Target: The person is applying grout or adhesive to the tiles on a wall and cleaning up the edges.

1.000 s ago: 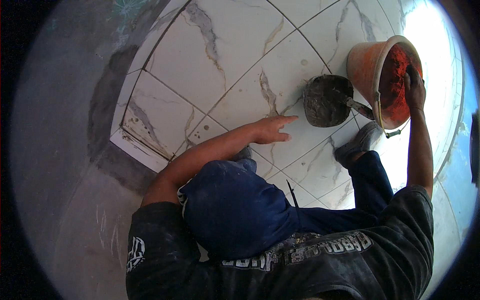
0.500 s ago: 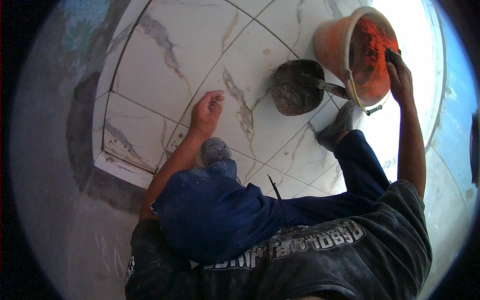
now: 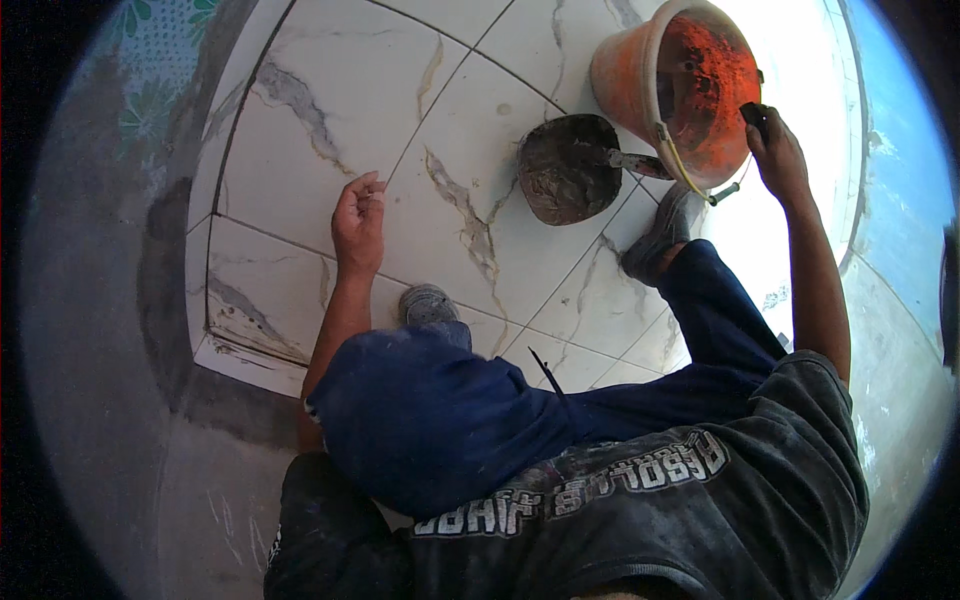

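My right hand (image 3: 781, 160) is closed around a small dark block (image 3: 754, 118), too dark to tell its kind, at the right side of an orange bucket (image 3: 622, 75). That bucket's mouth faces right, and its inner wall is bright orange-red. My left hand (image 3: 358, 228) hovers over the white marbled tiles (image 3: 400, 120), its fingers curled together. A pale speck shows at its fingertips, too small to name. Between my hands lies a dark, rounded pan (image 3: 570, 175) coated with grey-brown residue. Its short handle (image 3: 640, 163) points at the bucket.
A yellow bail with a dark grip (image 3: 724, 194) hangs from the bucket's rim. My shoes (image 3: 428, 304) rest on the tiles, the right one close below the bucket. A raised tile edge (image 3: 250, 362) borders the grey floor (image 3: 100, 400) at left. Strong light washes out the right side.
My right hand has drawn back from the bucket's inside toward its rim, still gripping the dark block. My left hand has shifted left. The whole view has swung slightly.
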Tool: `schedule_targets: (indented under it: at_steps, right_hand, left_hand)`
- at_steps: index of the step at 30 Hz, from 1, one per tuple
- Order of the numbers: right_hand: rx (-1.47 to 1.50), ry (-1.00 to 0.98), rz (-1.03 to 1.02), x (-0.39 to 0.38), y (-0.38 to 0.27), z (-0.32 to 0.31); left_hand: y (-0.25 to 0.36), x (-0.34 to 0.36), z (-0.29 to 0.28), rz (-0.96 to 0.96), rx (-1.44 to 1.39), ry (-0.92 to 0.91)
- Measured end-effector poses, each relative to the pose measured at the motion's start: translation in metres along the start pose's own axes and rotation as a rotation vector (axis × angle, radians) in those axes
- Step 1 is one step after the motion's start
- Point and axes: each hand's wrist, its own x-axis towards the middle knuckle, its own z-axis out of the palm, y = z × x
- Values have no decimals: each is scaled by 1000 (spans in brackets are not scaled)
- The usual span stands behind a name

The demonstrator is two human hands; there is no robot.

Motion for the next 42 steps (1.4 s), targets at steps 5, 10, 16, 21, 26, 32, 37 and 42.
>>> schedule_targets:
  at_steps: [5, 10, 16, 21, 26, 32, 37, 42]
  right_hand:
    - [-79, -126, 157, -46, -36, -46]
    - [-78, -279, 448, -70, -29, -85]
    - [-153, -288, 155, -18, 6, -49]
    - [186, -284, -150, 67, 58, 45]
    - [311, -487, -152, 148, 130, 138]
    - [-261, -618, -458, 155, 91, 139]
    - [158, -391, -277, 183, 152, 137]
    - [-133, -351, -401, 139, 57, 56]
  left_hand:
    - [8, 4, -21, 54, -71, 11]
    - [32, 12, -35, 53, -52, -6]
    - [61, 13, -57, 141, 108, 73]
    - [76, -36, -79, 76, 237, 185]
    - [110, -107, -57, -20, 347, 192]
    - [167, -184, -14, -294, 567, 179]
    - [185, -195, 17, -195, 747, 131]
    - [192, -172, 36, -106, 776, 19]
